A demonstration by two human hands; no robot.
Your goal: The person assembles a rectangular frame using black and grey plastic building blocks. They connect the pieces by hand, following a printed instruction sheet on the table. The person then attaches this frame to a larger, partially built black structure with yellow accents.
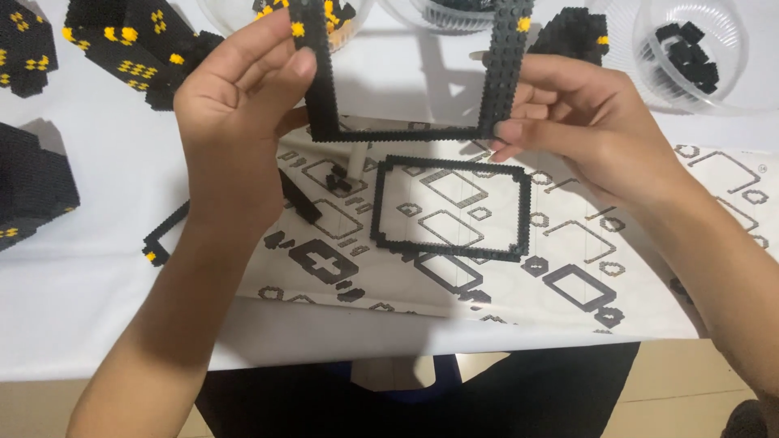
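A black brick frame (406,73), U-shaped as far as it shows, is held up in the upper middle of the picture, above the table. Its two uprights run out past the top edge, and small yellow studs sit near their tops.

The left hand (235,89) grips the left upright, thumb and fingers closed around it just below a yellow stud. The right hand (584,122) holds the wider right upright, fingers curled shut on it with the fingertips at the frame's lower right corner.

Just below, in the middle of the picture, a second frame (451,208) lies flat: a closed black rectangle on a printed sheet (584,243) covered with grey and black outlines of parts. A few loose black pieces (341,182) lie on the sheet left of it, near a small white peg standing upright. Part of another black frame with a yellow stud at its corner (158,243) shows at centre left, half hidden by the left forearm.

The sheet lies on a white table (89,292). Black blocks with yellow dots (130,45) stand at the upper left, and a plain black block (32,191) sits at the left edge. Clear bowls line the top edge; the one at the upper right (706,57) holds black bricks, and a small black build (572,32) stands beside it.
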